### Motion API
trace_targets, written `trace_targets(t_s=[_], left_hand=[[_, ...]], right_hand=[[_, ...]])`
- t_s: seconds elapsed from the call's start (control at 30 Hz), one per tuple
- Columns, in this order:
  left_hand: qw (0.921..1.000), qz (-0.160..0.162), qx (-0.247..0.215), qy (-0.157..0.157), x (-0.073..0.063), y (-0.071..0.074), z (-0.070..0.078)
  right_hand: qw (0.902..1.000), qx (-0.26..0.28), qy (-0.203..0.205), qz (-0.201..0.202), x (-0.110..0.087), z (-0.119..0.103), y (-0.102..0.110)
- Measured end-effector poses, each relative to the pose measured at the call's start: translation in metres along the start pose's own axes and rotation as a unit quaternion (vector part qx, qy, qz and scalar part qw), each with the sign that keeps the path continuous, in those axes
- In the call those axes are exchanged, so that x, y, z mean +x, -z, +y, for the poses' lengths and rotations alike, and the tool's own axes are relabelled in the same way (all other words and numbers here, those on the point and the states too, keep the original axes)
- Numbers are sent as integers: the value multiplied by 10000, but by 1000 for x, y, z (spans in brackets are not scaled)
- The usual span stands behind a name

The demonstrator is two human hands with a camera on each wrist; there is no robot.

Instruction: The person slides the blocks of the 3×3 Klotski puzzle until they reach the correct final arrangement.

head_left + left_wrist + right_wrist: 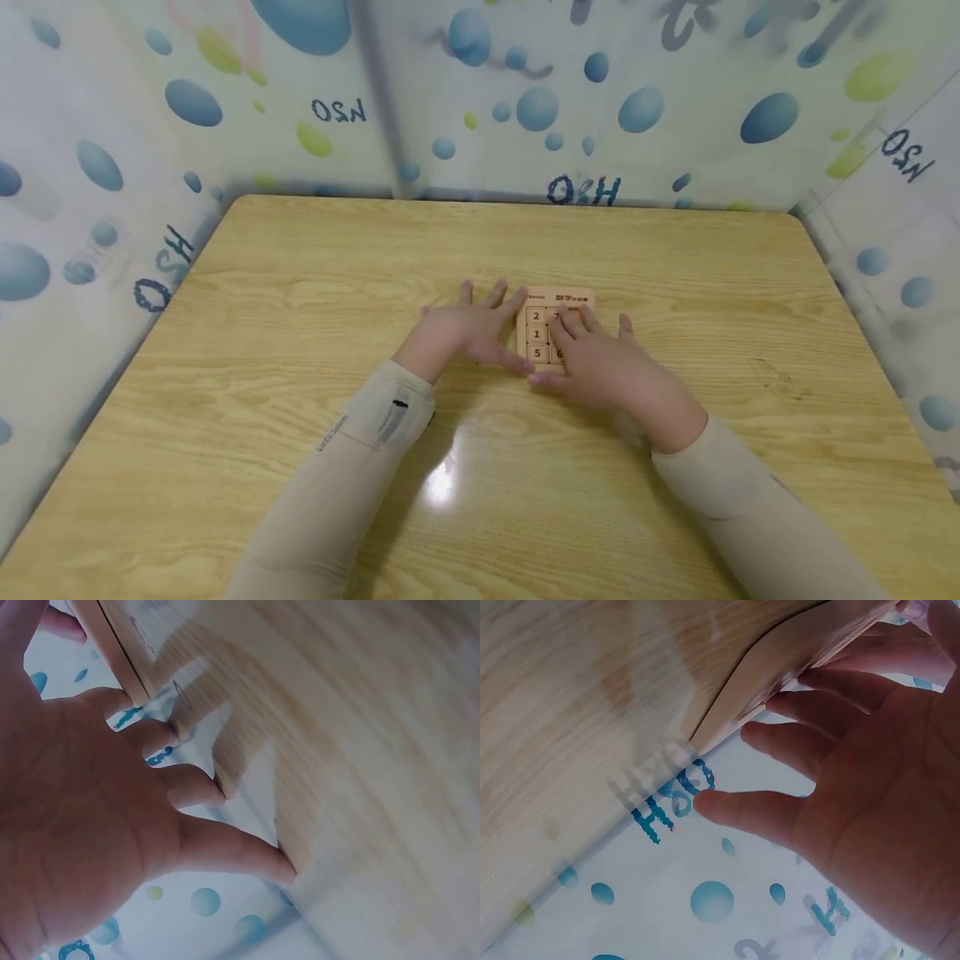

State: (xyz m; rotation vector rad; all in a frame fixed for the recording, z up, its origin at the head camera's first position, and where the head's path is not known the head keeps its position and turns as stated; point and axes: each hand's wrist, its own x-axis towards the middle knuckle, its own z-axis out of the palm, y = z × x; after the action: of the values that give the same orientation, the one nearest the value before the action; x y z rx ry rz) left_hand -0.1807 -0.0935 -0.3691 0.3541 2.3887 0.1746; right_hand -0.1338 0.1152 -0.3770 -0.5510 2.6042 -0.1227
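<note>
A small wooden number sliding puzzle [536,334] lies flat on the table, with square tiles marked 2, 1 and 5 down its left column. My left hand [480,332] steadies its left side, index fingertip by the upper corner and thumb by the lower one. The other left fingers [196,784] spread out to the tabletop in the left wrist view. Over the tiles reaches my right hand [600,360], its fingertips on the middle and right columns, thumb at the lower edge. This hand covers most of the right column. Its little finger [742,806] sticks out past the puzzle [780,656].
The wood-grain table [315,275] stretches around the puzzle on all sides. Behind it and along both sides stand pale walls [420,92] with blue and green dots and lettering. A light glare [441,482] shows on the tabletop between the forearms.
</note>
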Motion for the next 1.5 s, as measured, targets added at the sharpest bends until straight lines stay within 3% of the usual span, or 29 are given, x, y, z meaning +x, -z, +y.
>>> trace_targets(t_s=[0.13,0.47,1.0,1.5], left_hand=[[10000,1,-57,6,0,-1,0],[9999,93,-77,22,-2,-1,0],[9999,85,-78,6,-1,-3,-1],[10000,59,-37,2,2,-2,-2]], right_hand=[[10000,62,-32,-18,-4,3,0],[9995,-91,-232,-179,-36,-5,4],[9996,-77,-259,-77,-14,7,3],[9998,-2,127,-178,-23,-6,0]])
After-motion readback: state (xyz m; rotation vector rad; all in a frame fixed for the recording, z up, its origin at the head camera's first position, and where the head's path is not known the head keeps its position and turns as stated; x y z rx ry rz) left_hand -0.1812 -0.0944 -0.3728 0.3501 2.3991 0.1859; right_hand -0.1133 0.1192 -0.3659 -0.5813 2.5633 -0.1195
